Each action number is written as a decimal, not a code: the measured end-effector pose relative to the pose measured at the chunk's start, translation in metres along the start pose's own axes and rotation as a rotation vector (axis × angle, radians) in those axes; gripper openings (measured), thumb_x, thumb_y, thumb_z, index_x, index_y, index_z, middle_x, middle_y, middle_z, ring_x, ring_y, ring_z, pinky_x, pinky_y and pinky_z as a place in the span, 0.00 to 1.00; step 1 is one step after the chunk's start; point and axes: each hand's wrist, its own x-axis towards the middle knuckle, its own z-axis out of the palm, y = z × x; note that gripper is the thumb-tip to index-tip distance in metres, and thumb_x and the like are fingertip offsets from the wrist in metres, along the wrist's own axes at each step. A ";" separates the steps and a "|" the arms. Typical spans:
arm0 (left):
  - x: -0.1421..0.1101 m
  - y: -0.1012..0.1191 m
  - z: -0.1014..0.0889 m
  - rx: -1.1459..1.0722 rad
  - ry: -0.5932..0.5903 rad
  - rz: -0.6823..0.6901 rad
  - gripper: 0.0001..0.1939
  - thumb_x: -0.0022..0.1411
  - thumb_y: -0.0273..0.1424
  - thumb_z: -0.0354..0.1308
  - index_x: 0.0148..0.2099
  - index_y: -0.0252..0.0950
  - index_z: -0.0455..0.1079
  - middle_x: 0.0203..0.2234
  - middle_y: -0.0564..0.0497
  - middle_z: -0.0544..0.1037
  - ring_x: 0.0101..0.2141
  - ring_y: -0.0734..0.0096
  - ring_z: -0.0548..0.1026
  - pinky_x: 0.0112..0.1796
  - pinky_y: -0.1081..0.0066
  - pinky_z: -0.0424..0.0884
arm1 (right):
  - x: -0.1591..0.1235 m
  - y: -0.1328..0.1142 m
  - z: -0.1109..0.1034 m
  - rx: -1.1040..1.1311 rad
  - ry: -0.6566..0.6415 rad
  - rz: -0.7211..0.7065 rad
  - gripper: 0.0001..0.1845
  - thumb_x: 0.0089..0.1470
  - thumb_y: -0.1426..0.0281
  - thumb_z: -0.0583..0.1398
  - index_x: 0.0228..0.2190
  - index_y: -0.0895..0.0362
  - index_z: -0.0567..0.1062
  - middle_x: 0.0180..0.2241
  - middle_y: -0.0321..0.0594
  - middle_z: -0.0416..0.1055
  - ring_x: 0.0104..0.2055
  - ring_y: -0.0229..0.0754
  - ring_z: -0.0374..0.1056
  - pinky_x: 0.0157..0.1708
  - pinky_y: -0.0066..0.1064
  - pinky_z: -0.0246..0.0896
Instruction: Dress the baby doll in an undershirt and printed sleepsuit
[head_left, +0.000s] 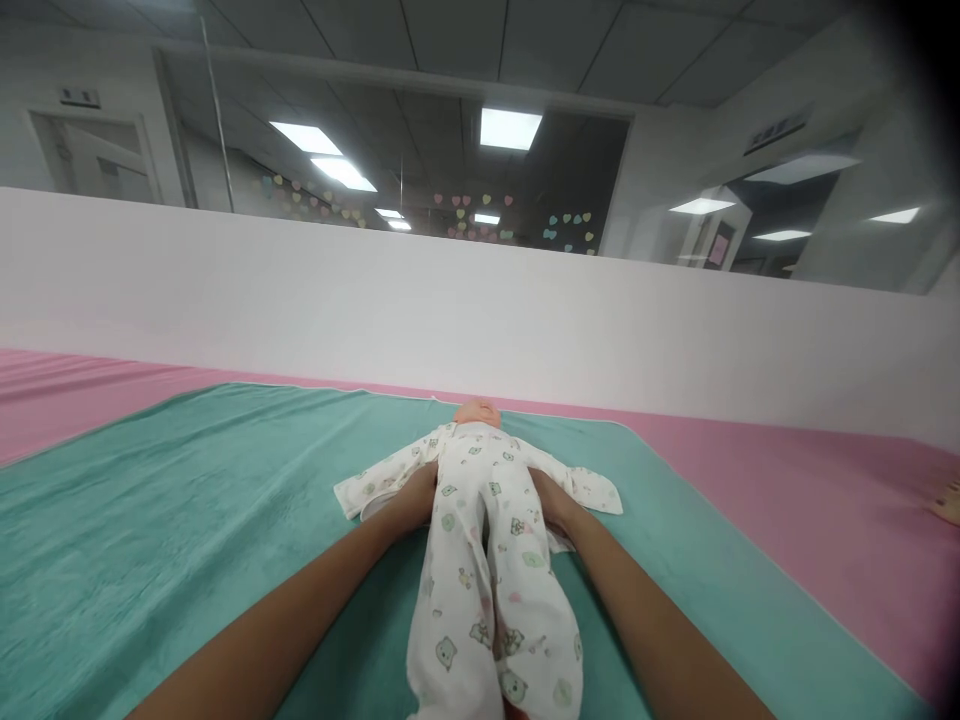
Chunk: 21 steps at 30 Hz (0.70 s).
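A baby doll (pixel 478 411) lies on its back on a teal blanket (pixel 187 520), head away from me. It wears a white long-sleeved top (pixel 401 470) and white pants (pixel 457 600), both printed with small green and pink animals. The sleeves spread out to both sides and the legs point toward me. My left hand (pixel 418 497) is against the doll's left-hand side in view, at the waist. On the opposite side, my right hand (pixel 551 497) is tucked at the waist too. Clothing and the doll's body hide the fingers of both hands.
Pink sheet (pixel 780 480) shows beyond the blanket's edges. A low white wall (pixel 450 310) runs along the far side, with glass panels bearing heart stickers (pixel 472 215) above it. Something skin-toned (pixel 949 502), cut off by the frame, lies at the right edge.
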 end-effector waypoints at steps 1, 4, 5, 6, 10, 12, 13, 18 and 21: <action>0.001 -0.002 -0.001 0.039 -0.031 0.019 0.13 0.49 0.29 0.52 0.38 0.37 0.73 0.40 0.50 0.76 0.39 0.59 0.71 0.42 0.65 0.66 | 0.001 0.000 0.001 -0.009 -0.004 0.003 0.19 0.41 0.61 0.59 0.36 0.56 0.77 0.36 0.41 0.75 0.42 0.55 0.66 0.46 0.47 0.57; 0.002 -0.009 -0.003 0.107 -0.096 0.048 0.15 0.48 0.29 0.54 0.39 0.38 0.74 0.42 0.50 0.75 0.41 0.56 0.71 0.44 0.64 0.65 | 0.002 0.000 0.002 -0.025 -0.002 0.009 0.20 0.42 0.61 0.58 0.36 0.56 0.77 0.36 0.42 0.75 0.43 0.57 0.66 0.45 0.47 0.58; 0.002 -0.011 -0.003 0.112 -0.106 0.049 0.15 0.48 0.30 0.54 0.40 0.38 0.74 0.43 0.50 0.74 0.42 0.55 0.70 0.45 0.63 0.64 | 0.002 0.000 0.002 -0.031 -0.003 0.006 0.20 0.42 0.60 0.58 0.37 0.56 0.77 0.37 0.42 0.75 0.43 0.57 0.66 0.45 0.47 0.58; 0.001 -0.012 -0.002 0.111 -0.106 0.049 0.16 0.49 0.30 0.53 0.41 0.39 0.73 0.45 0.49 0.73 0.44 0.55 0.69 0.46 0.63 0.64 | 0.001 0.001 0.002 -0.037 -0.007 0.001 0.20 0.42 0.60 0.58 0.37 0.56 0.77 0.37 0.42 0.75 0.44 0.57 0.65 0.45 0.47 0.58; -0.002 -0.010 0.001 0.107 -0.068 0.029 0.19 0.53 0.32 0.51 0.49 0.39 0.69 0.52 0.48 0.67 0.51 0.56 0.64 0.52 0.63 0.58 | -0.001 0.003 0.001 -0.046 -0.027 -0.039 0.20 0.44 0.60 0.57 0.39 0.55 0.75 0.40 0.42 0.73 0.46 0.55 0.64 0.47 0.47 0.57; -0.003 -0.008 0.003 0.105 -0.038 0.008 0.21 0.53 0.33 0.51 0.51 0.39 0.66 0.52 0.47 0.67 0.53 0.56 0.63 0.53 0.64 0.56 | 0.000 0.006 0.002 -0.045 -0.025 -0.066 0.21 0.46 0.60 0.56 0.41 0.55 0.74 0.42 0.41 0.72 0.47 0.54 0.64 0.48 0.46 0.56; -0.003 -0.008 0.003 0.103 -0.025 0.003 0.22 0.53 0.33 0.51 0.52 0.39 0.66 0.52 0.47 0.67 0.53 0.57 0.63 0.53 0.64 0.56 | 0.000 0.007 0.003 -0.046 -0.023 -0.077 0.21 0.46 0.60 0.56 0.42 0.55 0.74 0.43 0.42 0.72 0.48 0.53 0.63 0.49 0.46 0.55; -0.002 -0.007 0.001 0.111 0.007 -0.020 0.19 0.53 0.33 0.50 0.47 0.39 0.70 0.50 0.47 0.69 0.49 0.56 0.67 0.51 0.64 0.59 | 0.003 0.009 0.007 -0.074 0.000 -0.098 0.21 0.48 0.60 0.56 0.43 0.54 0.73 0.45 0.42 0.70 0.48 0.51 0.63 0.49 0.45 0.55; -0.003 -0.004 -0.001 0.086 0.020 -0.044 0.17 0.52 0.33 0.51 0.43 0.39 0.72 0.46 0.49 0.73 0.46 0.56 0.69 0.47 0.65 0.64 | 0.003 0.003 0.007 -0.127 0.003 -0.124 0.20 0.47 0.61 0.56 0.42 0.55 0.73 0.45 0.43 0.70 0.48 0.52 0.63 0.49 0.44 0.56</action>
